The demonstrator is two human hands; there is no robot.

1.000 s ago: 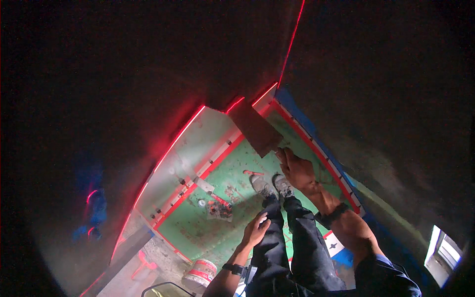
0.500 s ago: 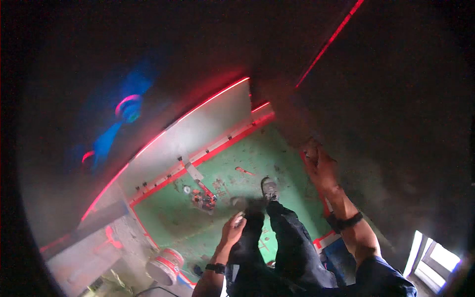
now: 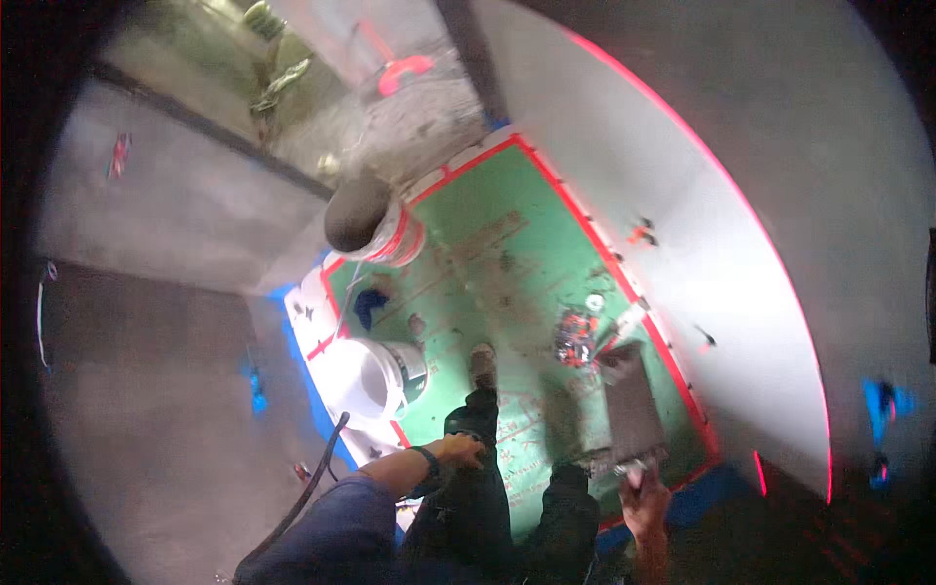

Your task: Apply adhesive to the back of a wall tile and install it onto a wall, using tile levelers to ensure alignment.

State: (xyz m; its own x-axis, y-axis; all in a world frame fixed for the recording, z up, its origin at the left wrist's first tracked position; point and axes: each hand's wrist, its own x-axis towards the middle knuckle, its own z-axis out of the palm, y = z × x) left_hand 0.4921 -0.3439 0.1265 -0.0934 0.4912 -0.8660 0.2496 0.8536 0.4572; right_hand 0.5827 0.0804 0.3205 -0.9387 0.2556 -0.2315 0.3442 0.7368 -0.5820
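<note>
My right hand point(image 3: 643, 497) is closed at the near end of a flat, rectangular grey trowel point(image 3: 634, 409), low over the right side of the green floor sheet. Motion blurs the trowel, and the grip itself is partly hidden. My left hand point(image 3: 458, 450) is curled beside my left knee; whatever its fingers close on is hidden. A white bucket point(image 3: 395, 380) with a handle stands ahead of my left forearm. Farther off is a second bucket point(image 3: 402, 239) with red and white sides and a grey mouth.
Green sheeting point(image 3: 478, 214) with red tape edges covers the floor. A pile of small tools point(image 3: 577, 336) lies right of centre, a dark blue cloth-like thing point(image 3: 370, 306) left. A dark hose point(image 3: 310, 497) runs by my left arm. A pale panel point(image 3: 721, 253) curves along the right.
My view has swung round toward the buckets. My right hand has come away from the dark wall and is now low on the right with the trowel. My left hand stays near my leg.
</note>
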